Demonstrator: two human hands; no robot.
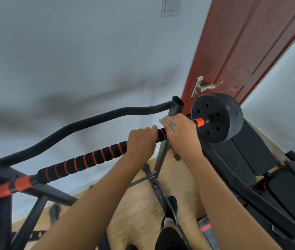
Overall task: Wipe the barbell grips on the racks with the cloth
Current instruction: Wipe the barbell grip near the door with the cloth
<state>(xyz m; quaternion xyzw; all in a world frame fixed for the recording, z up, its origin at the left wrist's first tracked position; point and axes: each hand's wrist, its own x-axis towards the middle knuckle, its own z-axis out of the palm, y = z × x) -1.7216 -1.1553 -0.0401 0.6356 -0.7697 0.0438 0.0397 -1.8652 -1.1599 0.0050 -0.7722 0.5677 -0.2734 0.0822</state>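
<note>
White wall point(71, 51) fills the upper left of the frame; red-brown door point(242, 42) with a metal door handle point(203, 87) at upper right; wooden floor point(143, 204) below.

Barbell point(22, 184) runs from lower left to right of centre, lying on the dark rack point(177, 103). Its foam grip point(81, 163) is black with orange bands. Black weight plate point(217, 118) on the right end.

Left hand point(140, 143), centre frame: fingers curled over the foam grip, holding it.

Right hand point(181, 130), just right of the left: clasps a pale green cloth point(163, 121) around the bar, between the foam grip and the weight plate.

Black padded bench point(247, 150) at right.
</note>
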